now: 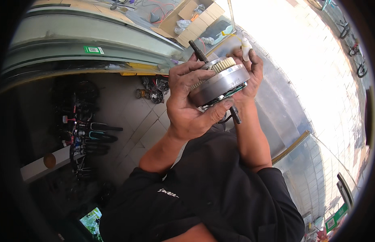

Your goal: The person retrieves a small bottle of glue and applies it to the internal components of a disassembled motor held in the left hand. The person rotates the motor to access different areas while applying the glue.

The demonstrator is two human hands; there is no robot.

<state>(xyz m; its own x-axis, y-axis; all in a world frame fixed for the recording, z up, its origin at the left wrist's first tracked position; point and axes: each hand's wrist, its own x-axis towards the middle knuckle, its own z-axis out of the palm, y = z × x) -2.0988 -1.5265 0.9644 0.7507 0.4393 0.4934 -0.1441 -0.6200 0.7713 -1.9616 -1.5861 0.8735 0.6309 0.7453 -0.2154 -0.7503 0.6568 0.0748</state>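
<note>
My left hand (185, 101) is closed around a geared hub motor core (221, 82), fingers over its top and thumb at the lower edge. The core is a round silver metal body with a cream toothed gear ring (223, 64) on top. A dark axle (198, 51) sticks out at its upper left, and the axle's other end shows below with a black cable. Green circuit board edges peek from the underside. Behind the core, my right hand (254, 74) pinches a small white squeeze bottle (246, 47) with a yellow tip; its palm lies close against the core.
An open cardboard box (191, 20) with plastic bags stands beyond my hands. A glass-sided counter (94, 36) runs along the upper left. Motor parts (155, 92) lie on the tiled floor, near a row of dark two-wheelers (88, 133). A metal ledge (272, 109) borders bright paving at right.
</note>
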